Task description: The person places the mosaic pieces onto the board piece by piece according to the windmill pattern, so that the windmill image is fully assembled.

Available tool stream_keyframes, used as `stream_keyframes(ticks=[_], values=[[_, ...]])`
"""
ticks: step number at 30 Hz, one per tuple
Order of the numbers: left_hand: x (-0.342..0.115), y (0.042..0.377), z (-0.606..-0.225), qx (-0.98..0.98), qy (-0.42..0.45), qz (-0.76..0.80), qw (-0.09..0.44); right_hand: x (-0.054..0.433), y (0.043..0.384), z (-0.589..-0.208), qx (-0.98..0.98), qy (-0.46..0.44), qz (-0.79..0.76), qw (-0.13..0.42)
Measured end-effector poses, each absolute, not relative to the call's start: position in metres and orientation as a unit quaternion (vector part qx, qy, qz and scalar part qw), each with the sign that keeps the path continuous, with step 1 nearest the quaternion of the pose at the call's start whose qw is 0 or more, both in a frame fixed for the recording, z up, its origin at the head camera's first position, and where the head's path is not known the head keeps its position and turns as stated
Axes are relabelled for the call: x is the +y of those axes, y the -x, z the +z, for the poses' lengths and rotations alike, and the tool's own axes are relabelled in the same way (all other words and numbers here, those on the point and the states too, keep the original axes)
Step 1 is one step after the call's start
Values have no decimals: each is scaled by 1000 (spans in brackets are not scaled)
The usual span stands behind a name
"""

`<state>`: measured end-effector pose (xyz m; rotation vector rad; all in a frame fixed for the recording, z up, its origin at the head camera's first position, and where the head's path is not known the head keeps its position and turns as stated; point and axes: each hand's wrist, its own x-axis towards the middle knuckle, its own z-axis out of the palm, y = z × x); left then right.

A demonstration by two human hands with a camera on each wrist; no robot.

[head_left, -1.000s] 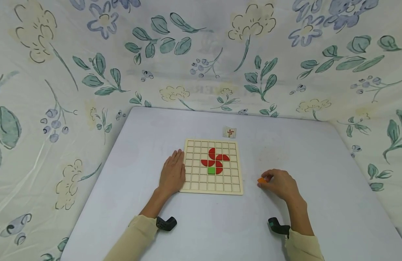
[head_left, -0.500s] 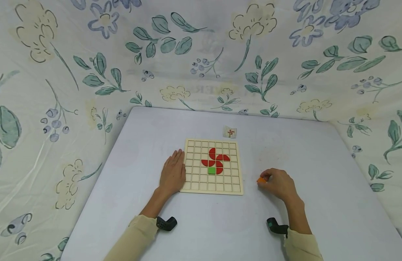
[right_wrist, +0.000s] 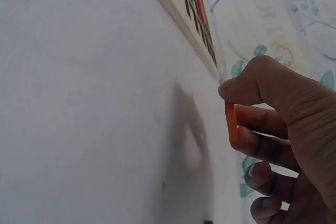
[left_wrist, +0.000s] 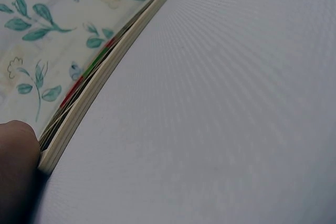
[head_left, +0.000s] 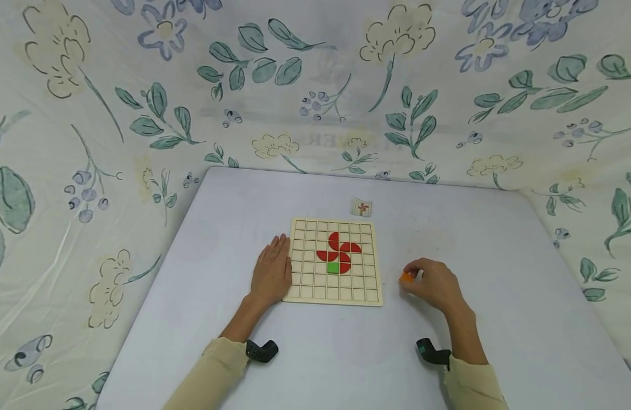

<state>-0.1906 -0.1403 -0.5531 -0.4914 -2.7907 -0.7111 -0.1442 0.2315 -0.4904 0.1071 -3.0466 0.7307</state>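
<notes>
A wooden grid board lies on the white table. Several red rounded tiles form a pinwheel in its squares, with one green square tile below the middle. My left hand rests flat along the board's left edge, fingers straight and together. To the right of the board, my right hand pinches a small orange tile between thumb and fingers. In the right wrist view the orange tile stands edge-on, above a shadow on the table.
Behind the board lies a small pattern card showing a red pinwheel on a grid. The white table meets a hanging floral cloth at the back and sides. A black camera is strapped at each wrist.
My right hand, holding the orange tile, has shifted slightly left and up toward the board. The left hand and the tiles on the board stay as they were.
</notes>
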Motion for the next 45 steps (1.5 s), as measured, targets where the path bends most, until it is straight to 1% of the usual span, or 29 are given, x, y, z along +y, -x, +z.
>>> stream_keyframes(ticks=[7,14,24,37,45], values=[[-140,190,-552,-950,165,-240,110,215,151,-481,-970,-74,231,6],[-141,190,-552,-949,169,-240,117,192,155,-470,-970,-106,217,-7],[-141,190,-551,-953,161,-236,99,159,164,-461,-967,-150,207,1],[-142,189,-551,-953,159,-239,93,123,168,-464,-960,-195,202,0],[-142,189,-550,-950,167,-241,110,109,172,-469,-956,-231,180,-1]])
